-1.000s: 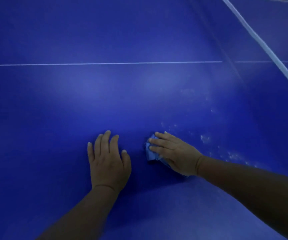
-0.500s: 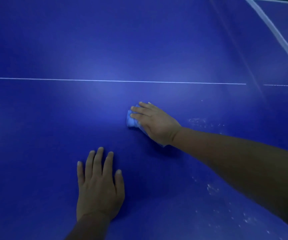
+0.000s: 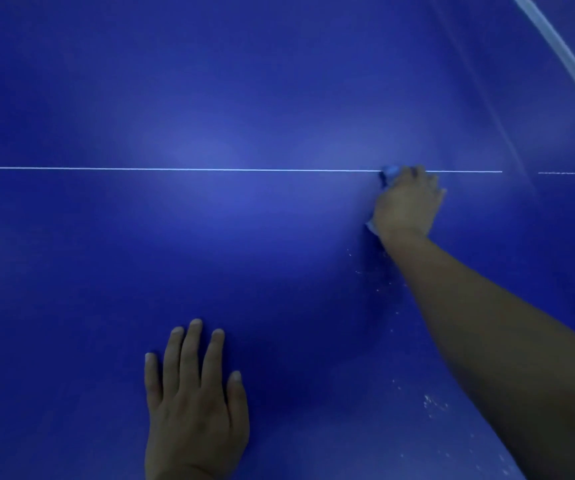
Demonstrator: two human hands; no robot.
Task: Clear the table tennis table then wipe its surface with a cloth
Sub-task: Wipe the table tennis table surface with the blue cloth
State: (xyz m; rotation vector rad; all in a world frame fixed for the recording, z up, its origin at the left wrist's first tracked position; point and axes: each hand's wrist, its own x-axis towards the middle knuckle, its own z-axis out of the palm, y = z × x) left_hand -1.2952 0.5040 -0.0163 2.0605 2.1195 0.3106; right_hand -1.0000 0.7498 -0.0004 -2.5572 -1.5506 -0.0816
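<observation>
The blue table tennis table (image 3: 244, 254) fills the view, with a thin white centre line across it. My right hand (image 3: 405, 204) is stretched far out and presses a light blue cloth (image 3: 389, 173) flat on the surface at the white line; only the cloth's edges show past the fingers and wrist. My left hand (image 3: 194, 403) lies flat on the table near the bottom, fingers straight and spread, holding nothing.
White specks and smears (image 3: 433, 403) dot the surface under and beside my right forearm. The net's white top band (image 3: 563, 57) runs diagonally in the upper right corner.
My right hand has slid the cloth away from me and to the right, up to the white line. My left hand stays flat on the table.
</observation>
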